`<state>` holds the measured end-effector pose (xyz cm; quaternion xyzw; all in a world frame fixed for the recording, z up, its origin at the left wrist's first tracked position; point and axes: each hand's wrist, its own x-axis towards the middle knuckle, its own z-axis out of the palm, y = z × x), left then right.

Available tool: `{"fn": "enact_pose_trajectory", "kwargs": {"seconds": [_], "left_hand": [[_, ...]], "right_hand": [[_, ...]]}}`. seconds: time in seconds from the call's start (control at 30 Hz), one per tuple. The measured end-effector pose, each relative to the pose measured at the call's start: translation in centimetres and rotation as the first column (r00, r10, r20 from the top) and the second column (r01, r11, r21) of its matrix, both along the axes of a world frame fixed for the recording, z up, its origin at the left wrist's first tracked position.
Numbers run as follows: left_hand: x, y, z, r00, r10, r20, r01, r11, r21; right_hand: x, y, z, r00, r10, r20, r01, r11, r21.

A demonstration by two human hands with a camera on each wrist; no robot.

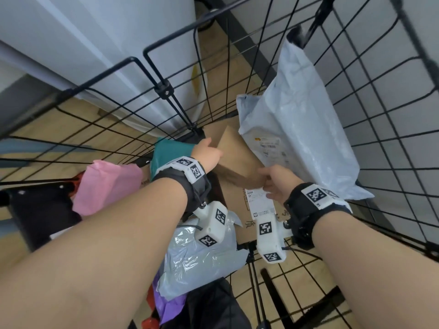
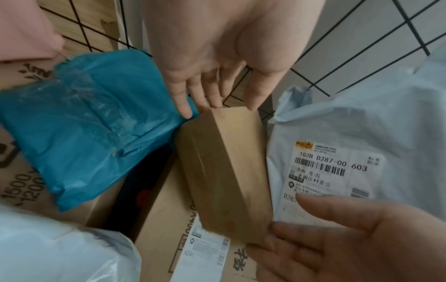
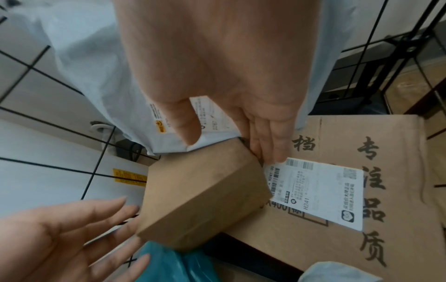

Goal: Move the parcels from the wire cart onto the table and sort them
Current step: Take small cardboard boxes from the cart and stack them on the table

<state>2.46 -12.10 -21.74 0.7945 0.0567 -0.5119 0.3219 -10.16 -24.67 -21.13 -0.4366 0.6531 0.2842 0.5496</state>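
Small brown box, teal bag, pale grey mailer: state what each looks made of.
Small brown box: matte kraft cardboard, judging by its crisp folded edges. Teal bag: thin glossy plastic film, crinkled, with highlights. Pale grey mailer: smooth poly plastic, softly wrinkled, paper label stuck on.

Even soft daylight, blurred, fisheye-bent edges

A parcel-handling room: a wire cart heaped with labelled parcels.

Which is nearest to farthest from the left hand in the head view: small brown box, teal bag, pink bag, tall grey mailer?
1. small brown box: at left hand's fingertips.
2. teal bag: just left of the wrist.
3. pink bag and tall grey mailer: opposite sides, too close to call.
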Motion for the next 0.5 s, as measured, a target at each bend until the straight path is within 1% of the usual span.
{"fn": "enact_pose_trajectory", "kwargs": {"seconds": [0.1, 0.17, 0.27, 0.37, 0.43, 0.5], "left_hand": [[0.2, 1.6, 0.6, 0.997, -0.042, -0.058, 0.044, 0.999, 0.028], [0.2, 2.7, 1.3, 0.998, -0.041, -0.056, 0.043, 0.998, 0.039], [0.0, 4.1, 2.1, 0.999, 0.031, -0.025, -0.03, 0.998, 0.063], [-0.5, 5.2, 3.7, 0.991, 0.117, -0.059, -0.116, 0.993, 0.023], [-0.8, 5.7, 5.3, 0.978, 0.201, -0.062, -0.202, 0.979, -0.011], [-1.2, 6.1, 7.6, 0.964, 0.259, -0.055, -0.261, 0.965, -0.037]], "right_hand": [[-0.8, 1.2, 0.6, 0.999, 0.042, 0.025, -0.042, 0.999, 0.012], [-1.3, 2.0, 1.2, 0.999, 0.032, 0.037, -0.032, 0.999, -0.012], [-1.7, 3.0, 2.8, 0.999, 0.011, 0.053, -0.009, 0.999, -0.04], [-2.3, 3.8, 5.0, 0.999, -0.001, 0.051, 0.005, 0.997, -0.079], [-2.7, 4.3, 6.9, 0.996, 0.037, 0.078, -0.027, 0.991, -0.132], [-3.1, 4.6, 9.2, 0.986, 0.126, 0.105, -0.105, 0.977, -0.186]]}}
